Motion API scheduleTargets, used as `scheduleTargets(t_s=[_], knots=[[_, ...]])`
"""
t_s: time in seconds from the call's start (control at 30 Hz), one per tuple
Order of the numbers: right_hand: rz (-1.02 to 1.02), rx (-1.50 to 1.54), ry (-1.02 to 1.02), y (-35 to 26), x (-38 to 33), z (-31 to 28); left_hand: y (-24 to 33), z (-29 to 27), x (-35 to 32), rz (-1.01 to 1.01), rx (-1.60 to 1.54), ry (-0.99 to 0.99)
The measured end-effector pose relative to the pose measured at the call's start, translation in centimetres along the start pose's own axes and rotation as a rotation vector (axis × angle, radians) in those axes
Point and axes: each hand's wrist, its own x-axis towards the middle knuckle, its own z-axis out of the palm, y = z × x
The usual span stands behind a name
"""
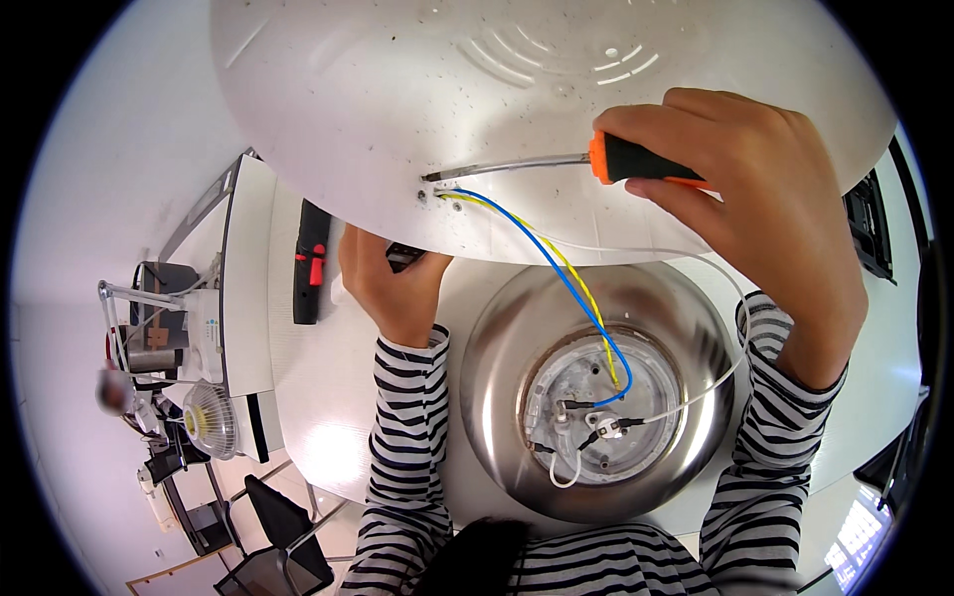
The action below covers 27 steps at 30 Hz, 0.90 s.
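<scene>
My right hand point(740, 169) grips a screwdriver point(646, 162) with an orange and black handle. Its blade slants left across a big white curved shell point(556, 119), and the tip touches it near some small screw holes. My left hand point(391, 283) is closed around a black part point(402, 256) under the shell's lower edge; its fingertips are hidden. From beside the screwdriver tip, a blue wire point(547, 253), a yellow-green wire point(581, 278) and a white wire point(740, 298) run down to a round metal base. That shiny steel base point(497, 397) lies on the table, its connectors facing up.
A black and red tool point(312, 263) lies on the white table point(328, 407) left of my left hand. Further left stand a desk with equipment, a fan-like round white object point(211, 419) and a black chair point(283, 521). Black items point(870, 228) sit at the right edge.
</scene>
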Motion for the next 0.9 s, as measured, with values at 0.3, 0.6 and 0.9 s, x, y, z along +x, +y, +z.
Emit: scheduleTargets(t_s=[0.3,0.6,0.9], knots=[[0.017,0.009,-0.030,-0.1,0.0,0.0,-0.4,0.5,-0.3,0.021,0.017,0.025],[0.017,-0.052,-0.026,-0.4,0.1,0.0,-0.8,0.6,-0.6,0.013,0.082,0.006],[-0.064,-0.158,0.085,-7.8,-2.0,-3.0,-1.6,0.6,-1.6,-0.070,0.052,-0.025]])
